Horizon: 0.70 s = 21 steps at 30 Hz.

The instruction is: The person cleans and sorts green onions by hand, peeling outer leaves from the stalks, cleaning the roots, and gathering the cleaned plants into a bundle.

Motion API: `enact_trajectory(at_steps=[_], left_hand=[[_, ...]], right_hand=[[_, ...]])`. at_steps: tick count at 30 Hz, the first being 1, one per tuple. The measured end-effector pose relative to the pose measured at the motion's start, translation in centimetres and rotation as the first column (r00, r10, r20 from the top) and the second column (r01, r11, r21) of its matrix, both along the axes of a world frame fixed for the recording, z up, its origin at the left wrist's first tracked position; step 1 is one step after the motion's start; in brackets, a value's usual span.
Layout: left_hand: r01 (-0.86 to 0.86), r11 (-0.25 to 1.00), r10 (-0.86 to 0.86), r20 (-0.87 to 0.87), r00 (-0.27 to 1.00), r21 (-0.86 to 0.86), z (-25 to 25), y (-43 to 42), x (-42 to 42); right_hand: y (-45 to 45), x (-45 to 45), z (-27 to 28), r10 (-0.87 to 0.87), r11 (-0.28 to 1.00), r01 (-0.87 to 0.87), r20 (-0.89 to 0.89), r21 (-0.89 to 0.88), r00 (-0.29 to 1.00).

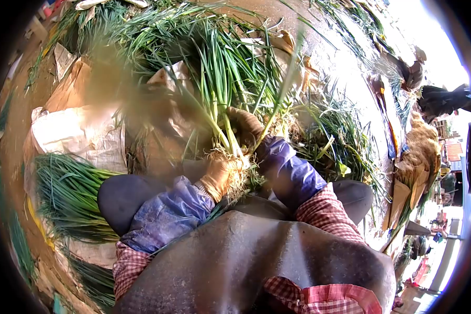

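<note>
My left hand [217, 178], in a tan glove, is closed around the rooted base of a bunch of green stalks [221, 83]. Pale roots hang beneath its fingers. Just above and to the right, my right hand [246, 124], in a brown glove, has its fingers curled beside the pale stems; what it grips, if anything, is partly hidden. The leaves of the bunch point away from me, over a larger heap of green plants [152, 34]. Blue sleeve covers cover both forearms.
A pile of long green leaves [70, 196] lies at left, near pale paper sheets [78, 133]. Loose greens [345, 138] lie at right. A dark apron [235, 261] covers my lap, between my knees. Another person's dark-clothed part [445, 102] shows at far right.
</note>
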State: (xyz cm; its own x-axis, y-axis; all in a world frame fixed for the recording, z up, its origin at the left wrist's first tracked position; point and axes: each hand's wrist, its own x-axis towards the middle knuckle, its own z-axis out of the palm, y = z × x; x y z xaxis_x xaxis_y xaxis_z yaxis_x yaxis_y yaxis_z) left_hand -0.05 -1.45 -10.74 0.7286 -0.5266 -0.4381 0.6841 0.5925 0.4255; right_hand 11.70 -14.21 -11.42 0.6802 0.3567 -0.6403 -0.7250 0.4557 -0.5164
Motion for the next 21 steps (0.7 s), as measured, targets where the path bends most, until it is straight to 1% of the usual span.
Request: enact_trajectory(at_steps=[2,4,5,6,7,8,9,10,11,12,13,14,15,16,17,18,20,21], left_hand=[[0.003,1.000,-0.002,-0.030,1.000,0.021,-0.7,0.0,0.1],[0.036,0.997,-0.038,-0.033,0.999,-0.068,-1.1,0.1,0.3],[0.030,0.997,-0.032,-0.035,0.999,-0.072,-1.2,0.0,0.4],[0.040,0.999,-0.041,-0.041,0.998,-0.034,-1.3,-0.2,0.3],[0.055,0.998,-0.055,-0.048,0.997,0.006,-1.3,-0.3,0.1],[0.057,0.998,-0.057,-0.050,0.997,0.006,-1.3,-0.4,0.0],[0.057,0.998,-0.057,-0.056,0.997,0.001,-1.3,-0.5,0.0],[0.054,0.999,-0.054,-0.062,0.997,-0.003,-1.2,-0.5,-0.1],[0.019,0.999,-0.022,-0.080,0.997,-0.036,-1.0,-0.4,0.0],[0.015,0.999,-0.017,-0.080,0.997,-0.034,-1.0,-0.3,0.1],[-0.039,0.986,0.025,-0.087,0.996,-0.162,-1.5,-0.3,0.2],[-0.092,0.953,0.066,-0.100,0.993,-0.288,-1.2,-0.3,0.4],[-0.122,0.923,0.079,-0.130,0.988,-0.365,-0.8,-0.4,0.5],[-0.085,0.963,0.067,-0.077,0.995,-0.256,-0.1,0.1,0.6],[-0.097,0.948,0.066,-0.111,0.992,-0.302,0.6,0.1,0.7],[-0.110,0.932,0.063,-0.145,0.987,-0.346,1.0,0.1,0.7],[-0.124,0.920,0.082,-0.129,0.988,-0.372,0.4,-0.1,0.6],[-0.135,0.909,0.099,-0.112,0.989,-0.395,0.0,-0.3,0.6]], right_hand=[[-0.1,0.4,-0.9,-0.021,1.000,0.022,0.033,-0.009,0.999],[-0.9,0.4,-0.7,-0.135,0.990,0.138,0.153,-0.009,0.979],[-1.1,0.3,-0.3,-0.137,0.990,0.131,0.110,0.055,0.984],[-1.2,0.2,0.2,-0.097,0.991,0.100,0.047,-0.085,0.994],[-1.2,0.2,-0.2,-0.062,0.996,0.069,0.107,-0.063,0.992],[-1.4,0.4,-1.3,-0.031,0.998,0.039,0.171,-0.041,0.985],[-1.9,1.5,-3.2,0.041,0.999,-0.040,0.187,-0.008,0.982],[-1.5,1.3,-2.7,0.042,0.999,-0.042,0.184,-0.006,0.982],[-1.1,1.0,-2.1,-0.123,0.991,0.112,0.191,0.071,0.974],[-0.7,0.9,-1.4,-0.285,0.954,0.260,0.185,0.148,0.941],[-0.6,0.6,-0.6,-0.357,0.925,0.314,0.208,0.214,0.911],[-0.7,-1.0,1.7,-0.356,0.911,0.282,0.230,0.302,0.906],[-1.6,-1.2,0.2,-0.374,0.918,0.331,0.207,0.217,0.904],[-2.0,-1.4,-0.2,-0.396,0.917,0.377,0.188,0.129,0.899],[-2.5,-2.3,-0.5,-0.401,0.913,0.378,0.165,0.153,0.901],[-2.7,-2.9,-1.0,-0.364,0.929,0.354,0.092,0.112,0.927],[-3.5,-3.5,-2.2,-0.343,0.938,0.338,0.064,0.082,0.937],[-4.6,-3.5,-4.0,-0.403,0.914,0.403,-0.009,0.050,0.915]])
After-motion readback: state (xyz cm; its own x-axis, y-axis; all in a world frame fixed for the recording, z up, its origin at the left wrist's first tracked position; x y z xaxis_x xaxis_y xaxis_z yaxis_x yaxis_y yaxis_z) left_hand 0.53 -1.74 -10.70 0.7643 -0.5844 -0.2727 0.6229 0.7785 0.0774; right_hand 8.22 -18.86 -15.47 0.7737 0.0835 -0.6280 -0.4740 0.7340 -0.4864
